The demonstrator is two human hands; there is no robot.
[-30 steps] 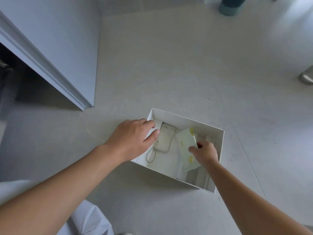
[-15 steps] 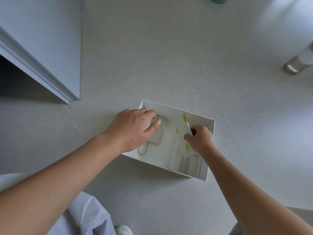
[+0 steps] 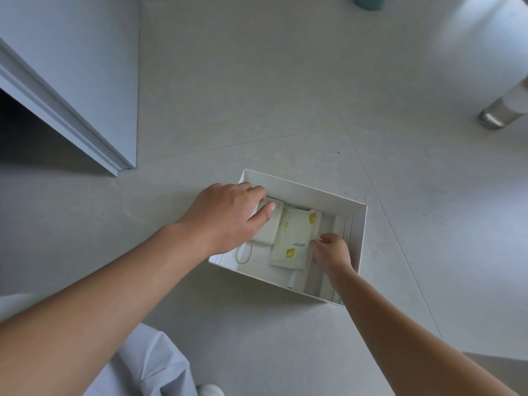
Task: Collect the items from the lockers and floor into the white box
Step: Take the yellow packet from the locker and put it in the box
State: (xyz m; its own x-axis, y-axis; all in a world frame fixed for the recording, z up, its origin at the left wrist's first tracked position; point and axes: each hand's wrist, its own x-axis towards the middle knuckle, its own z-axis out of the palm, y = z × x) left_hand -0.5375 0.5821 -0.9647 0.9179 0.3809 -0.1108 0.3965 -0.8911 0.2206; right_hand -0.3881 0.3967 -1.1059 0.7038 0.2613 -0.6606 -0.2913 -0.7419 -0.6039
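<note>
Lying lengthwise along the box (image 3: 359, 238) floor, the packet (image 3: 294, 241) is pinched by the right hand (image 3: 333, 251); the left hand (image 3: 228, 215) grips the device (image 3: 270, 227).

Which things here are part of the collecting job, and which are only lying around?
Part of the job:
- white box
- cream device with a loop cord, under the left hand
- white packet with yellow marks, touched by the right hand

Only around:
- open locker door
- metal furniture foot
- teal object at the top edge
</note>
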